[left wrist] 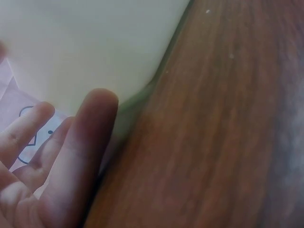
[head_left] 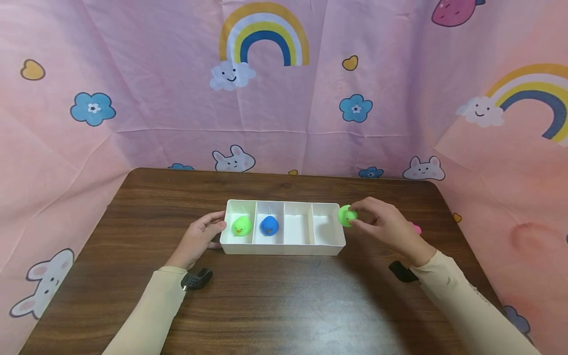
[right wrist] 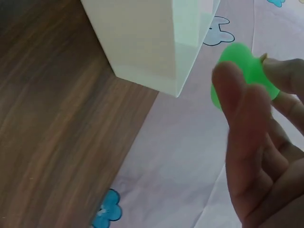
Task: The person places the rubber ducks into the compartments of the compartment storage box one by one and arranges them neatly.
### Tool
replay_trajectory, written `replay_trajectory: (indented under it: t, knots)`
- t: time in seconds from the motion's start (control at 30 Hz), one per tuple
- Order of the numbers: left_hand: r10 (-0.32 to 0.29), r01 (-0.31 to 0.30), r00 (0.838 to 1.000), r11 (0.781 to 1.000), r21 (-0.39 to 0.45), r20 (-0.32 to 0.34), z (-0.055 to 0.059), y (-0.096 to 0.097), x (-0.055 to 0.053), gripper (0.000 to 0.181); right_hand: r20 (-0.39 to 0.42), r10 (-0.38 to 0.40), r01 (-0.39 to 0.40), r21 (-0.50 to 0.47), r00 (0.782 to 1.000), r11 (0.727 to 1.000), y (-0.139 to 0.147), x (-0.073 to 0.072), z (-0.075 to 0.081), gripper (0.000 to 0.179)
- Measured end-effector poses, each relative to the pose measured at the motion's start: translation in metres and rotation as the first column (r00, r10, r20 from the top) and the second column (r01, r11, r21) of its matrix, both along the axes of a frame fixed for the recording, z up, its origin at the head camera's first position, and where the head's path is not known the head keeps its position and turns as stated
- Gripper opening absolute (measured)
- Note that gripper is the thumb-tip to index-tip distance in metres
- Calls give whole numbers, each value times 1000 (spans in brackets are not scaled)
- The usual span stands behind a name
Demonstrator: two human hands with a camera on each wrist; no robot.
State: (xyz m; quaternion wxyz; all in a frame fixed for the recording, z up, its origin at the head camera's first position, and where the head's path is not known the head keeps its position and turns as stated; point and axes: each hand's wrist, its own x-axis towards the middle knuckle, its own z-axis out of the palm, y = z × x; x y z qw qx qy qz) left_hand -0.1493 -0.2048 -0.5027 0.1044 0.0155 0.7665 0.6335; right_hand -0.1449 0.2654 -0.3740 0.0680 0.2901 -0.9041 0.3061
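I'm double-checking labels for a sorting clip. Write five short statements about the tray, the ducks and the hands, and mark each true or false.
1. The right hand pinches a green duck. True.
2. The tray has three compartments. False: it has four.
3. The blue duck sits in the leftmost compartment. False: another green duck is there; the blue one is in the second compartment from the left.
4. The left hand touches the left end of the tray. True.
5. The held green duck lies inside the rightmost compartment. False: it is in the fingers, at the tray's right end.
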Motion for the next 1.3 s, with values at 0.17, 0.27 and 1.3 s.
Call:
replay_trajectory:
  t: [0.17,0.27,1.3]
  knots:
    - [1,-1,1000,1000,-2,3,-2,-1,-1,59,-16,54,-54,35,998,998,-13,-5,3,28]
    - [1,-1,1000,1000,-2,2,-3,-1,-1,59,-25,83,-81,51,996,995,-21,-6,5,28]
    - [1,-1,1000,1000,-2,2,4,2,2,59,72,151,-166,317,986,934,-103,-32,-28,26]
